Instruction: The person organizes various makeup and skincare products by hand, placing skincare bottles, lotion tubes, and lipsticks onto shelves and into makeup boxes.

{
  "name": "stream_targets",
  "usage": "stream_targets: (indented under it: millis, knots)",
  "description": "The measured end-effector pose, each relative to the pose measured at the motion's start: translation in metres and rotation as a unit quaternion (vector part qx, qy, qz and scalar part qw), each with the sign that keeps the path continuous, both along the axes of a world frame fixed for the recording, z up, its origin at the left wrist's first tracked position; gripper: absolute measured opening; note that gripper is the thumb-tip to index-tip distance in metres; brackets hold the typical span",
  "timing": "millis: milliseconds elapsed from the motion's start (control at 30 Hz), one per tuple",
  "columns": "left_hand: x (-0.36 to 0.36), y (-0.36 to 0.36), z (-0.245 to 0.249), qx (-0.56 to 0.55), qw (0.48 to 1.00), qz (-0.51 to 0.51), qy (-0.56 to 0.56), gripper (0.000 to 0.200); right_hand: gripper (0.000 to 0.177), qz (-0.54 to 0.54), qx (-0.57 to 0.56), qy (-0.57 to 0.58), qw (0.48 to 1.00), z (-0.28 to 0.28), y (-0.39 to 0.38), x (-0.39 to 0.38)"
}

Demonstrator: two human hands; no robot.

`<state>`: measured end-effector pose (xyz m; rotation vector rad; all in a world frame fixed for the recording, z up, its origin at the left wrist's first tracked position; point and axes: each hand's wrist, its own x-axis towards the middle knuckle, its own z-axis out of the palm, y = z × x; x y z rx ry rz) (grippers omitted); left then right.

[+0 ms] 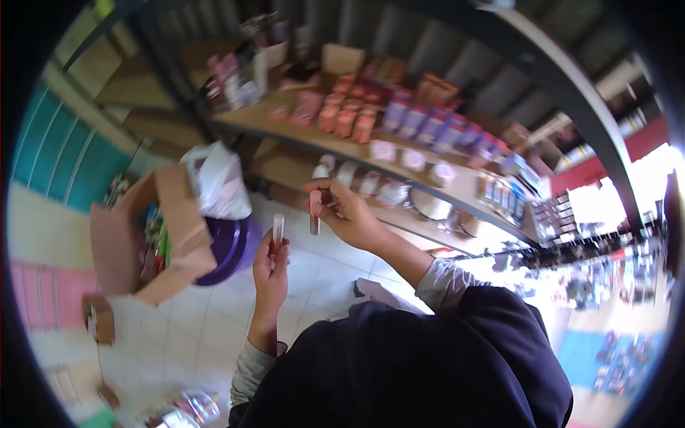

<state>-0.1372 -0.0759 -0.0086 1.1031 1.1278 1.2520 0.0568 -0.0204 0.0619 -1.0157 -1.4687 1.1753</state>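
Note:
My left hand [271,265] is closed around the lower part of a slim lip gloss tube [278,225], whose clear, pale upper end points up. To the right of it and slightly higher, my right hand [344,214] pinches a second lip gloss tube [315,222] with a pink cap end at the top and a brownish-pink body below. The two tubes are apart, both roughly upright above the tiled floor. Blur hides any lettering on them.
A shelf [285,132] ahead carries orange boxes [346,118], purple boxes [421,127] and other packages. An open cardboard box [182,228] with colourful items stands at left, beside a purple tub [232,250] and a white plastic bag [217,182]. Dark metal posts frame the shelving.

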Motion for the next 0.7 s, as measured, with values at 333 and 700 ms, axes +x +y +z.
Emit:
stream_targets:
  millis: [333,700]
  knots:
    - [0.158,0.037,0.035,-0.022,0.975,-0.217,-0.031,0.041,0.025,-0.420,0.051,-0.282,0.861,0.068,-0.117,0.297]
    - [0.247,0.029,0.057,0.013,0.947,-0.321,0.006,0.034,0.017,-0.605,-0.008,-0.478,0.637,0.031,-0.214,0.530]
